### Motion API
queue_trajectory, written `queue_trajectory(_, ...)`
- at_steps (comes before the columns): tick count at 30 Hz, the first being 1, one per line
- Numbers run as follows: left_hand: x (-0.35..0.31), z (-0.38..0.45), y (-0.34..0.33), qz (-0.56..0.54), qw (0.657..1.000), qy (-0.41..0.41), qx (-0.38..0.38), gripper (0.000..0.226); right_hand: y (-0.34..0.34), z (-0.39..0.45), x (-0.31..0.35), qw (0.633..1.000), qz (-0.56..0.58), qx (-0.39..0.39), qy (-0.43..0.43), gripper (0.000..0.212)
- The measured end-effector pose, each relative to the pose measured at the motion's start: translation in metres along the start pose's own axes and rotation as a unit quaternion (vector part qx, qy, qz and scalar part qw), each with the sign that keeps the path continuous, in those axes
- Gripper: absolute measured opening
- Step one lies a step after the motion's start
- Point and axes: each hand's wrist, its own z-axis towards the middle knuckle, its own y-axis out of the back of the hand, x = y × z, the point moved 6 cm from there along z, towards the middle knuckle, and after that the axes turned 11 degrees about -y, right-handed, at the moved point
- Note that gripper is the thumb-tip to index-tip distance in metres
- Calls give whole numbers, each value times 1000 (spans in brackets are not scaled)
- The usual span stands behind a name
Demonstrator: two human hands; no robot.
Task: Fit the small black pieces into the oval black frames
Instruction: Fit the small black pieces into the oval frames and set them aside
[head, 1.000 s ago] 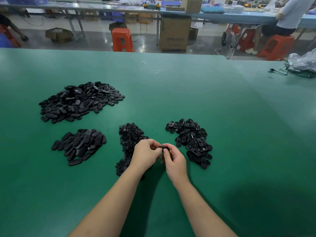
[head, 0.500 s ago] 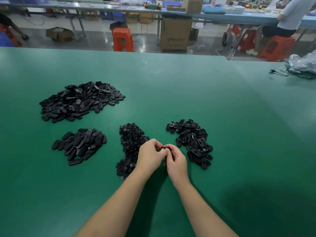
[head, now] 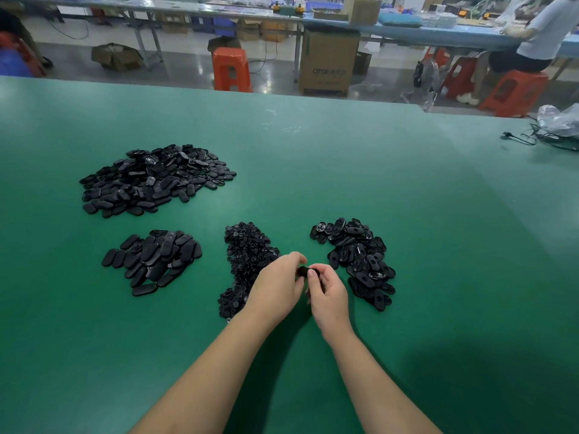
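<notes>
Both forearms reach in from the near edge over the green table (head: 407, 214). The left hand (head: 277, 285) and right hand (head: 329, 292) meet just above the surface, fingers curled. Between them sits one oval black frame (head: 303, 271), pinched at its left end by the left fingertips and at its right end by the right thumb and forefinger; only a short dark section shows between the two grips. Whether a small piece is seated in it cannot be told.

Directly behind the left hand lies a heap of small black pieces (head: 246, 264), partly covered by the wrist. Just right of the right hand lies a heap of oval parts with visible openings (head: 360, 261). Further left, a smaller pile of smooth ovals (head: 153, 261). Behind that, a large pile of ovals (head: 156, 180).

Beyond the far table edge: an orange stool (head: 231, 69), a cardboard box (head: 327, 62), and a seated person (head: 539, 36) at another bench.
</notes>
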Motion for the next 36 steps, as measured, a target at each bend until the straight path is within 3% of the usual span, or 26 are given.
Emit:
queue_trajectory(5,15,-10,25,110,989,-46,-89,18,0,-3,4,999,33,-1,1,14)
queue_trajectory(9,75,-28,65,165,965,93,-182,24,0,-6,5,1000,9,6,5,14)
queue_trajectory(12,127,-47,95,203,927,227,-220,30,0,-7,6,1000,1,6,6,14)
queue_trajectory(17,172,-63,119,213,892,335,-219,31,-1,-6,6,1000,-12,-1,8,14)
queue_trajectory(20,172,-59,120,217,897,312,-224,28,-2,-6,6,1000,-27,0,11,14)
queue_trajectory(24,147,-49,110,161,929,203,-266,20,-4,-7,7,999,-47,-3,12,14)
queue_trajectory(27,128,-40,83,97,961,156,-207,21,-4,-8,8,998,-67,-6,11,14)
queue_trajectory(31,127,-46,56,4,957,206,-204,22,-4,-11,9,997,-75,-6,11,17)
queue_trajectory(36,131,-52,53,-27,949,216,-227,28,-6,-13,11,995,-99,-6,19,20)
